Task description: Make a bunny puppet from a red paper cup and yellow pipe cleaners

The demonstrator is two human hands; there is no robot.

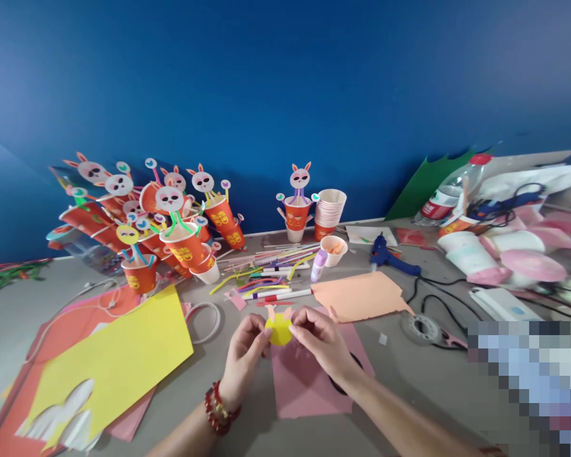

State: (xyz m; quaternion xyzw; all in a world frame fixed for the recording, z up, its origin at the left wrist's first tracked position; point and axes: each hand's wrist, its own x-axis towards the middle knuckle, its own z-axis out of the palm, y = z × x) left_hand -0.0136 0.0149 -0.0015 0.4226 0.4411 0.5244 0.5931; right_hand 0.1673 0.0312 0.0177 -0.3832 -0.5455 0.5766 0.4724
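Between my two hands is a small yellow paper disc (280, 331) with two pale pink paper ears at its top. My left hand (247, 348) pinches its left edge between thumb and fingers; a red bead bracelet circles that wrist. My right hand (321, 339) grips the right edge the same way. Below them lies a pink paper sheet (297, 387), partly covered by my right hand and forearm. A dark curved object, mostly hidden, shows beside my right wrist.
Paper cups with rabbit faces (178, 241) crowd the back left. Yellow paper (124, 355) lies left, near a tape roll (217, 324). Pens, a glue stick (318, 265), peach paper (361, 295) and a blue glue gun (393, 257) sit ahead. Cables and a bottle (452, 193) are right.
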